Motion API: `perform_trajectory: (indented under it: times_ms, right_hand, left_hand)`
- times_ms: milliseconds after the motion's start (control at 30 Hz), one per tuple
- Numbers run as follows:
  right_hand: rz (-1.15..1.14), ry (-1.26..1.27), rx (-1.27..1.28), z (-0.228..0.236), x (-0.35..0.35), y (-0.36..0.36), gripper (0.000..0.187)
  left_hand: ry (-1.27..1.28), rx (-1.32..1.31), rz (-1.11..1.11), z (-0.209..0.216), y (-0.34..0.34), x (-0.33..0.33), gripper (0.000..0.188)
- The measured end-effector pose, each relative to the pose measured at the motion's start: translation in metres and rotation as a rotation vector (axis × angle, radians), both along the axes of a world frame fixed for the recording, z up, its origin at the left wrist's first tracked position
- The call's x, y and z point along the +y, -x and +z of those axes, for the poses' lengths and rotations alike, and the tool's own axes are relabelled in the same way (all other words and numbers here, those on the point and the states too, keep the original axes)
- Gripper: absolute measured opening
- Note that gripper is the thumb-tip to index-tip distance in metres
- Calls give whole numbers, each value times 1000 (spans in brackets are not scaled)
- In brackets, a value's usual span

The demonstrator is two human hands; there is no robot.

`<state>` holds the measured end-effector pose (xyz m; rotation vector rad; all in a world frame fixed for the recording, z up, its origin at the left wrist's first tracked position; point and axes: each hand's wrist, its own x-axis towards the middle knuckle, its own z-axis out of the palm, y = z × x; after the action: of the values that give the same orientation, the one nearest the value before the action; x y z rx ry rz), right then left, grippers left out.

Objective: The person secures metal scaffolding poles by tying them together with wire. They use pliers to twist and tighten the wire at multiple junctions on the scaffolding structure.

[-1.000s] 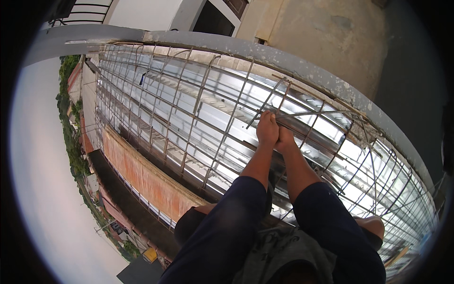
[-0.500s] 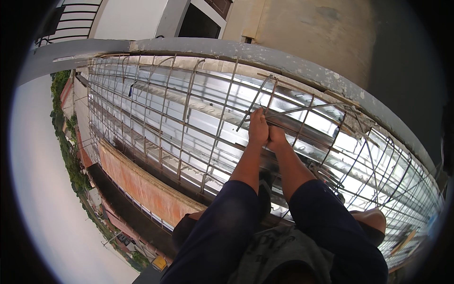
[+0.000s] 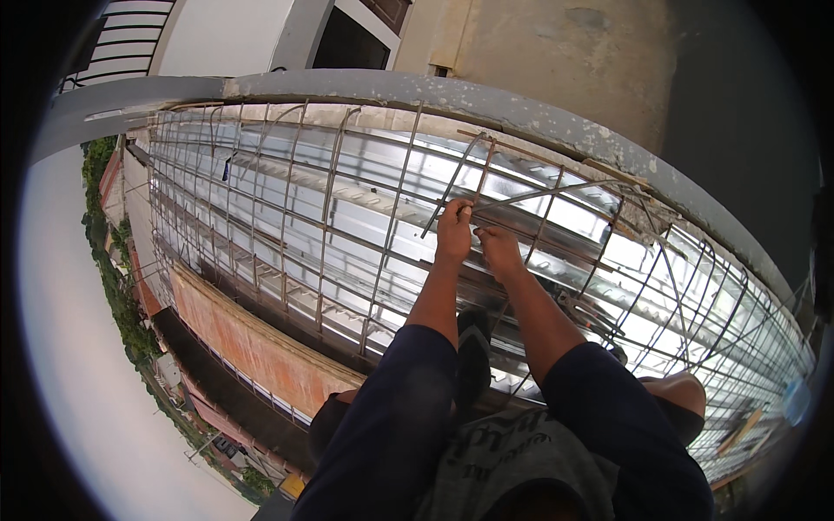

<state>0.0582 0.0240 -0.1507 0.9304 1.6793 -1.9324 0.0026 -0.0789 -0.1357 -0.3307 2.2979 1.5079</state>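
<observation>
Drawn apart since, the left hand point(image 3: 453, 233) curls its fingers at the rebar point(image 3: 484, 171), near the grid's point(image 3: 400, 187) edge by the ledge point(image 3: 417, 87); the right hand point(image 3: 500, 252) bunches its fingertips. What either pinches, I can't tell. I'd brace left, work right gently.

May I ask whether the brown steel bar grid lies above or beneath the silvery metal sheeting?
Above: the brown steel bar grid crosses in front of the silvery metal sheeting, visible through gaps.
</observation>
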Motion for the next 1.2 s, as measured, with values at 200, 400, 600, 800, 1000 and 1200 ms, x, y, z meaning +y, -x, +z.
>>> perform_trajectory:
  times_ms: [200,400,600,800,1000,1200]
  right_hand:
    - [282,-134,74,29,16,26,23]
    - [729,-298,220,-2,48,40,23]
    - [918,-581,396,90,51,78,30]
    - [625,-82,76,82,56,96,20]
    - [533,150,-125,89,50,85,18]
    - [999,-717,684,63,36,104,20]
  left_hand:
    - [-5,-26,26,-1,-4,-7,17]
    - [1,25,-17,6,1,1,22]
    - [-64,131,74,-8,-11,-7,16]
    - [58,122,-39,10,-6,-5,17]
    - [31,191,-43,-4,-12,-12,17]
    - [32,142,-48,5,-6,-4,16]
